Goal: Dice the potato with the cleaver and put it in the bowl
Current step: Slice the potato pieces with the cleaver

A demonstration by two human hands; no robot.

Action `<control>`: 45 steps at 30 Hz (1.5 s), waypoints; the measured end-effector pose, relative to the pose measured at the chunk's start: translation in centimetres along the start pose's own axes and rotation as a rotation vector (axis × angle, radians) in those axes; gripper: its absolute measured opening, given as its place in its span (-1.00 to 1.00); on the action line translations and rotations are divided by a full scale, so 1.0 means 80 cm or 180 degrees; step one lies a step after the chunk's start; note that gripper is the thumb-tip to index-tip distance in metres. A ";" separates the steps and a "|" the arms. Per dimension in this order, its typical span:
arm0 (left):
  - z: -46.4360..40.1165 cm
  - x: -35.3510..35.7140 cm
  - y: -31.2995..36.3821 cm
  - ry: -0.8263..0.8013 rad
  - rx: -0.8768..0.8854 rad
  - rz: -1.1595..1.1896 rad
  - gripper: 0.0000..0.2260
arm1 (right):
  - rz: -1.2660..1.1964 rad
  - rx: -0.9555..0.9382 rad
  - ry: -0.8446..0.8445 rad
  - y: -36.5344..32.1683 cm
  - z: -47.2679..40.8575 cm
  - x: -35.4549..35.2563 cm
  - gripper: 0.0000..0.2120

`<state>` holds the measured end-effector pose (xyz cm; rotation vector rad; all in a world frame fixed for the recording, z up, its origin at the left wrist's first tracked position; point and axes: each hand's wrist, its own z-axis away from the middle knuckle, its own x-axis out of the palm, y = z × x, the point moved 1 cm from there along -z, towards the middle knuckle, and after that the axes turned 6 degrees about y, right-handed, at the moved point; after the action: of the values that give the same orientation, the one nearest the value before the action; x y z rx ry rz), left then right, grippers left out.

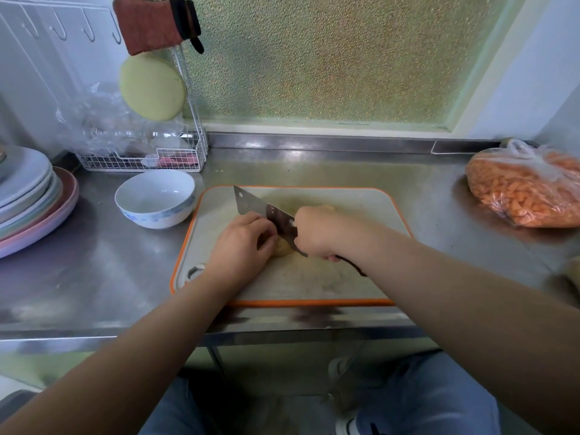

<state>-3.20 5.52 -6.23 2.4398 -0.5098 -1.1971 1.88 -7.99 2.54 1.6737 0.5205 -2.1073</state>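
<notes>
Your left hand (243, 243) curls over the pale yellow potato (284, 248) mid-board on the orange-rimmed white cutting board (345, 277); your right hand (317, 233) grips the steel cleaver (266, 211) (dicing unfinished). White blue-patterned bowl (155, 197), beside the board's left edge, holds nothing.

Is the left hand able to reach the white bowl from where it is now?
Probably yes. The bowl stands just beyond the cutting board's left edge, with bare counter between it and the left hand. But that hand now holds the potato beside the cleaver.
</notes>
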 end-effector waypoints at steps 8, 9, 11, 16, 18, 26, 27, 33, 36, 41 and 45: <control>0.003 -0.003 0.003 0.0070 0.0019 -0.0049 -0.95 | -0.0606 0.0167 -0.0061 0.019 -0.008 0.015 -0.75; 0.004 -0.004 0.004 0.0078 0.0018 -0.0074 -0.95 | -0.0725 0.0156 -0.0119 0.023 -0.008 0.014 -0.73; 0.005 -0.005 0.005 0.0064 0.0059 -0.0175 -0.93 | -0.0838 0.0097 -0.0071 0.026 -0.002 0.012 -0.74; 0.006 -0.008 0.010 0.0052 0.0208 -0.0306 -0.89 | -0.0524 -0.0080 0.0659 0.021 0.018 0.008 -0.80; 0.007 -0.008 0.010 0.0048 0.0207 -0.0352 -0.95 | -0.0488 -0.0122 0.0755 0.019 0.021 0.009 -0.77; 0.005 -0.006 0.009 -0.0002 0.0164 -0.0266 -0.96 | -0.0182 -0.0157 0.0765 0.013 0.028 0.012 -0.78; 0.005 -0.006 0.008 -0.0008 0.0133 -0.0241 -0.95 | -0.0138 -0.0133 0.0750 0.011 0.028 0.012 -0.78; 0.002 -0.004 0.005 -0.0035 0.0033 -0.0092 -0.96 | 0.0066 -0.0045 0.0702 0.003 0.028 0.005 -0.78; 0.003 -0.004 0.004 -0.0046 0.0064 -0.0128 -0.98 | 0.0177 -0.0074 0.0597 0.004 0.026 -0.003 -0.79; 0.001 -0.005 0.001 -0.0059 0.0061 -0.0115 -0.97 | 0.0181 -0.0057 0.0310 0.002 0.023 -0.001 -0.78; 0.002 -0.005 -0.001 -0.0091 0.0085 -0.0072 -0.97 | 0.0179 -0.0058 0.0152 0.000 0.020 0.004 -0.79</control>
<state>-3.55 5.74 -6.14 2.4605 -0.5108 -1.2437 0.50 -8.88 2.56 1.7120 0.4995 -2.0217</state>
